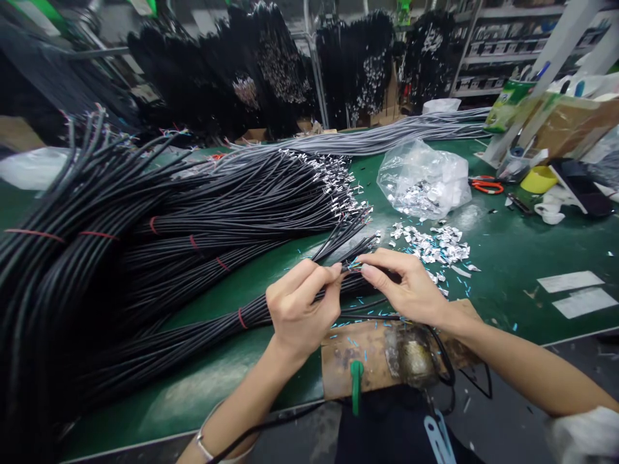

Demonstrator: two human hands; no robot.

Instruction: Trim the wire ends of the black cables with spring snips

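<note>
My left hand [305, 301] pinches a black cable close to its stripped end. From that end fan out thin coloured wires [354, 264], some blue and green. My right hand [409, 283] is closed, thumb and fingertips pressed on the tips of these wires. Just behind and below my hands lie bundles of black cables [213, 335], tied with red bands. A larger pile of black cables [251, 206] with white-tipped ends spreads to the left. Small blue offcuts are scattered under and around my right hand.
A brown board [338, 367] with a worn metal block [413, 357] and a green handle [356, 380] sits at the front edge. Beyond are white scraps [435, 245], a clear plastic bag [423, 180], orange-handled scissors [487, 185], a phone [580, 187] and grey cables [387, 132].
</note>
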